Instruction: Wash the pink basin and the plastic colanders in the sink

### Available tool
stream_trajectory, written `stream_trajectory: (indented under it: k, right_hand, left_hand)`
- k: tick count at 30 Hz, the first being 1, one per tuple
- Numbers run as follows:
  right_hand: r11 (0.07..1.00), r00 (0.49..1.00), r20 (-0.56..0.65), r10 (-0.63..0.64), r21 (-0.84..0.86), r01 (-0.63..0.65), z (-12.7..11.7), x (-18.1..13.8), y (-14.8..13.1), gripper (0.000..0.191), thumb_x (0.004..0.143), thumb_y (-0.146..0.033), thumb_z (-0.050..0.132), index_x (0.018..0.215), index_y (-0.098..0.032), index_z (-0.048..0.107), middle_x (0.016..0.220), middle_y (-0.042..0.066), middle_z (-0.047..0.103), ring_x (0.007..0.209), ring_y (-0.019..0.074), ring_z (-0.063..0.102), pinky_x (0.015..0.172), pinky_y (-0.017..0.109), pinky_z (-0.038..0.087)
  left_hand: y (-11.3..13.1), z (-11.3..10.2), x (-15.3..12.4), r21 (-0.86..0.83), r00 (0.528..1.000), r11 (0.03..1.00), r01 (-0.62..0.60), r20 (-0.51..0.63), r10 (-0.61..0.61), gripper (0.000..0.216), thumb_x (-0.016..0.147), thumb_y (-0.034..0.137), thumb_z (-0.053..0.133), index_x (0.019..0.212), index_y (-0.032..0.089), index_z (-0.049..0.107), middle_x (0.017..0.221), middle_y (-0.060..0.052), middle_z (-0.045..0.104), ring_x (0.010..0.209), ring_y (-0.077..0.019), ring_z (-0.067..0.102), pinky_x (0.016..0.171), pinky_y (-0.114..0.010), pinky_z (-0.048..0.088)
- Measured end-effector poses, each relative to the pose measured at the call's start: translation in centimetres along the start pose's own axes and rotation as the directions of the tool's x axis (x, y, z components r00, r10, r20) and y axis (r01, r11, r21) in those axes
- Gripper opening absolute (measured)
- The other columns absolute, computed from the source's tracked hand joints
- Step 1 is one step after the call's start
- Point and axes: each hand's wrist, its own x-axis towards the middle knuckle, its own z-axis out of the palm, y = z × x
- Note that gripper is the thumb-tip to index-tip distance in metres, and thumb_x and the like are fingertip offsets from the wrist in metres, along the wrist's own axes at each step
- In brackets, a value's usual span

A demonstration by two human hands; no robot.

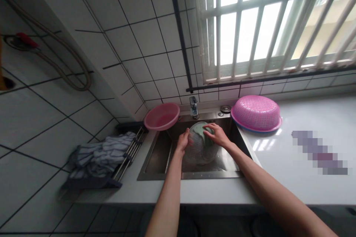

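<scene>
Over the steel sink [189, 175], my left hand [183, 141] grips the left edge of a round, see-through mesh strainer [194, 153]. The strainer is tilted, and its lower part is blurred against the basin. A pale green cloth [200, 129] lies against the upper part of the mesh. My right hand [218, 135] has its bent fingers on that cloth at the strainer's upper right. Just behind the strainer stands the faucet [193, 106]; whether water runs from it I cannot tell.
A pink basin [162, 116] rests at the sink's back left corner. An upturned pink basket [257, 113] sits on the white counter [280, 177] at right, near a pixelated long object [319, 153]. Striped cloth [104, 155] lies beside a metal rack [129, 153] at left.
</scene>
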Motion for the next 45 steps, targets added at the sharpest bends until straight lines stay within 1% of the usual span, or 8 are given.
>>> stream_trajectory:
  k: [6, 12, 18, 24, 27, 35, 41, 45]
  right_hand:
    - [0.999, 0.999, -0.035, 0.017, -0.041, -0.018, -0.4, 0.3, 0.9, 0.024, 0.093, -0.031, 0.071, 0.114, -0.024, 0.079, 0.124, 0.009, 0.072, 0.113, 0.0270, 0.069, 0.104, 0.043, 0.052]
    - [0.982, 0.983, 0.093, -0.156, -0.097, 0.165, 1.6, -0.8, -1.4, 0.032, 0.095, -0.033, 0.074, 0.127, -0.029, 0.078, 0.138, 0.009, 0.069, 0.126, 0.0299, 0.063, 0.111, 0.048, 0.051]
    - [0.915, 0.894, 0.250, -0.372, -0.065, 0.399, 3.3, -1.5, -3.9, 0.042, 0.095, -0.031, 0.074, 0.136, -0.034, 0.074, 0.148, 0.006, 0.065, 0.142, 0.0304, 0.054, 0.121, 0.050, 0.044]
    - [0.999, 0.996, 0.079, -0.039, 0.022, 0.037, 0.6, -0.1, 0.2, 0.037, 0.102, -0.041, 0.064, 0.136, -0.031, 0.074, 0.142, 0.008, 0.070, 0.133, 0.0282, 0.066, 0.116, 0.049, 0.050]
    - [0.993, 0.993, 0.033, 0.116, 0.025, -0.117, 0.2, 0.0, 1.1, 0.035, 0.104, -0.039, 0.060, 0.134, -0.031, 0.075, 0.133, 0.007, 0.076, 0.126, 0.0290, 0.071, 0.111, 0.049, 0.055]
    - [0.945, 0.924, 0.209, -0.319, -0.010, 0.328, 2.6, -0.9, -2.6, 0.036, 0.097, -0.030, 0.070, 0.132, -0.036, 0.076, 0.151, 0.003, 0.064, 0.150, 0.0293, 0.050, 0.126, 0.053, 0.041]
    - [0.998, 0.999, 0.038, -0.011, 0.069, 0.009, -0.1, 0.2, 0.9, 0.037, 0.099, -0.036, 0.066, 0.134, -0.027, 0.075, 0.139, 0.009, 0.072, 0.130, 0.0272, 0.067, 0.116, 0.047, 0.050]
    - [1.000, 0.998, -0.061, 0.023, 0.015, -0.022, -1.0, 0.7, 1.7, 0.031, 0.098, -0.032, 0.065, 0.126, -0.029, 0.077, 0.130, 0.006, 0.075, 0.120, 0.0261, 0.071, 0.111, 0.045, 0.053]
  left_hand:
    - [0.2, 0.5, -1.2, -0.154, 0.935, 0.987, 0.052, 0.354, 0.006, 0.048, 0.083, 0.060, 0.081, 0.093, 0.014, 0.074, 0.088, -0.007, 0.075, 0.075, -0.0174, 0.067, 0.070, -0.029, 0.056]
    - [1.4, -0.7, -1.0, -0.223, 0.955, 0.975, 0.016, 0.292, 0.051, 0.034, 0.080, 0.030, 0.081, 0.112, 0.018, 0.079, 0.117, -0.009, 0.079, 0.097, -0.0186, 0.071, 0.081, -0.024, 0.053]
    - [1.1, -0.4, -0.6, -0.147, 0.983, 0.987, 0.066, 0.178, -0.039, 0.048, 0.084, 0.059, 0.078, 0.097, 0.013, 0.079, 0.086, -0.010, 0.079, 0.081, -0.0225, 0.073, 0.070, -0.028, 0.054]
    - [0.7, -0.1, -0.7, -0.116, 0.968, 0.991, 0.062, 0.248, -0.032, 0.057, 0.094, 0.066, 0.067, 0.110, 0.012, 0.075, 0.078, -0.009, 0.077, 0.060, -0.0194, 0.070, 0.059, -0.031, 0.057]
    - [0.7, -0.3, -0.7, -0.103, 0.960, 0.993, 0.065, 0.280, -0.034, 0.055, 0.099, 0.061, 0.061, 0.119, 0.012, 0.073, 0.078, -0.010, 0.078, 0.059, -0.0201, 0.071, 0.056, -0.031, 0.057]
    - [0.9, -0.1, -0.6, -0.152, 0.988, 0.987, -0.056, 0.135, 0.077, 0.042, 0.091, 0.053, 0.076, 0.101, 0.013, 0.078, 0.098, -0.009, 0.080, 0.082, -0.0180, 0.072, 0.071, -0.026, 0.057]
    - [0.7, 0.2, -1.0, -0.181, 0.931, 0.981, 0.070, 0.365, 0.001, 0.048, 0.092, 0.055, 0.074, 0.117, 0.014, 0.073, 0.092, -0.010, 0.078, 0.077, -0.0214, 0.072, 0.072, -0.033, 0.058]
    - [0.4, 0.0, -1.1, -0.167, 0.864, 0.983, 0.080, 0.503, 0.015, 0.044, 0.082, 0.049, 0.084, 0.110, 0.016, 0.075, 0.099, -0.008, 0.076, 0.084, -0.0181, 0.069, 0.074, -0.025, 0.051]
